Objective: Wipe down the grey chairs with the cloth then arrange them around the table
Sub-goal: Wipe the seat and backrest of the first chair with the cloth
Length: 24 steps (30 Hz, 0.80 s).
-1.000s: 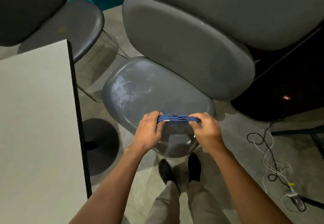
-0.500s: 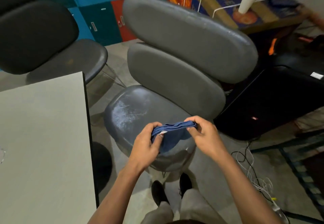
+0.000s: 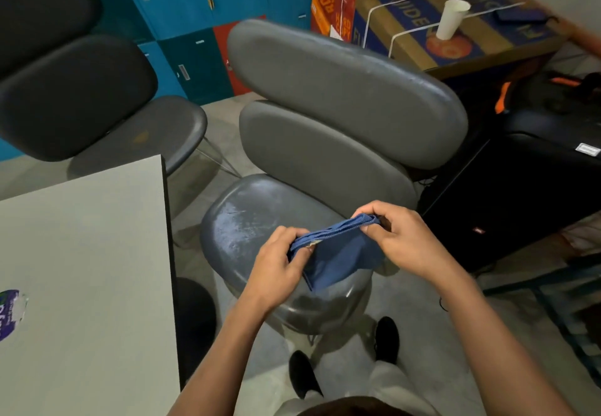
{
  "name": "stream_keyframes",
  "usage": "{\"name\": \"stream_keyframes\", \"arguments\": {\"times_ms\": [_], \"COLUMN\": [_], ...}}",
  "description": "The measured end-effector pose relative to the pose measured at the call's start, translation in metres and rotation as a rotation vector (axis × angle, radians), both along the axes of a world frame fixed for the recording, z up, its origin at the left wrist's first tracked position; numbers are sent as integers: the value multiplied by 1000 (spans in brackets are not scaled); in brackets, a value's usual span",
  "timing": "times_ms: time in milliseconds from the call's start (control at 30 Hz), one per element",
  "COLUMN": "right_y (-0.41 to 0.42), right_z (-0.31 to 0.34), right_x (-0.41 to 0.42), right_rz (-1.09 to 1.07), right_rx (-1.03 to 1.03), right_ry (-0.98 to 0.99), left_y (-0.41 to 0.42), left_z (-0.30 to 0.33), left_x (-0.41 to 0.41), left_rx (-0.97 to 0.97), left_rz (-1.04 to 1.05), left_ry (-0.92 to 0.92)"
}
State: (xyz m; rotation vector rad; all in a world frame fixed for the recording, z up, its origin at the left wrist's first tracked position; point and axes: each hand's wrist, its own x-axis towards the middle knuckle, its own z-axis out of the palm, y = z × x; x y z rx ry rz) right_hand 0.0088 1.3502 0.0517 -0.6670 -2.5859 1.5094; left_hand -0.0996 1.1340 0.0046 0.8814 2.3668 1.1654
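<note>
A folded blue cloth (image 3: 338, 254) is pinched at its ends between the left hand (image 3: 276, 266) and right hand (image 3: 401, 241), held above the seat of the grey chair (image 3: 260, 220). The table (image 3: 81, 269) lies just left; stacked chairs (image 3: 341, 90) are seen behind.

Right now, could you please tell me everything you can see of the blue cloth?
The blue cloth looks like soft woven fabric, folded into several layers, with a stitched edge along the top. It is held in the air above the grey chair's seat, not touching it. The left hand grips its left end and the right hand pinches its upper right corner, so the top edge slopes up to the right while the rest hangs slack below.
</note>
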Motion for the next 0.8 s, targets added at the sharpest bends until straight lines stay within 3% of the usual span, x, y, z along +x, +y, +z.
{"name": "stream_keyframes", "arguments": {"times_ms": [300, 533, 800], "right_y": [84, 145, 188], "right_z": [-1, 10, 24], "right_x": [-23, -37, -56], "right_rz": [70, 159, 60], "right_rx": [14, 142, 176], "right_ry": [-50, -72, -33], "left_y": [76, 147, 208], "left_z": [10, 16, 33], "left_x": [2, 16, -2], "left_rx": [10, 8, -44], "left_rz": [268, 565, 672], "left_ry": [54, 161, 235]}}
